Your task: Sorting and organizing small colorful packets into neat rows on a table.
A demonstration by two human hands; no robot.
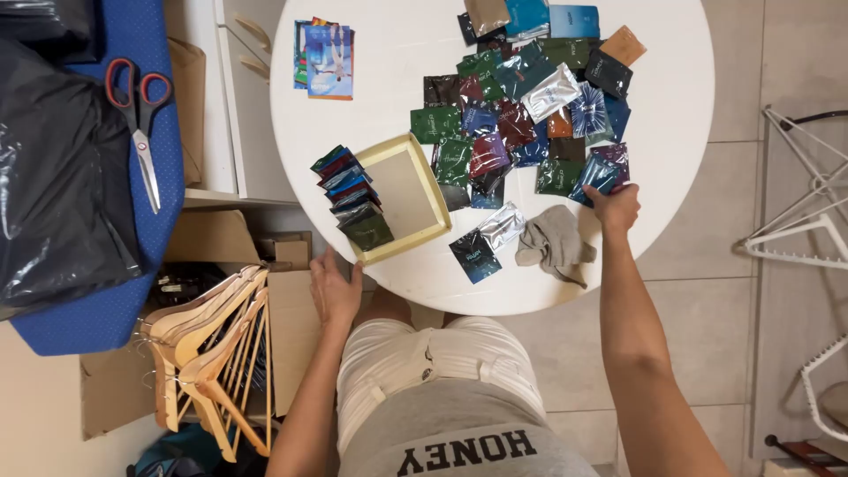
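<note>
A round white table (389,62) carries a spread of several shiny foil packets (521,115) in green, blue, dark red, silver and black. My right hand (616,208) reaches to the pile's right edge and pinches a blue and purple packet (601,170). My left hand (334,287) rests at the table's near left edge, fingers apart, holding nothing. Just beyond it lies a shallow cream tray (405,196), with a fanned row of packets (353,199) stacked along its left rim. A black packet (473,255) and a silver one (501,225) lie loose near the front edge.
A crumpled grey cloth (555,245) lies by my right wrist. Printed leaflets (325,59) sit at the table's far left. Left of the table are wooden hangers (216,362), cardboard boxes (291,327), red-handled scissors (139,115) on a blue board and a black bag (53,194). A white rack (808,221) stands right.
</note>
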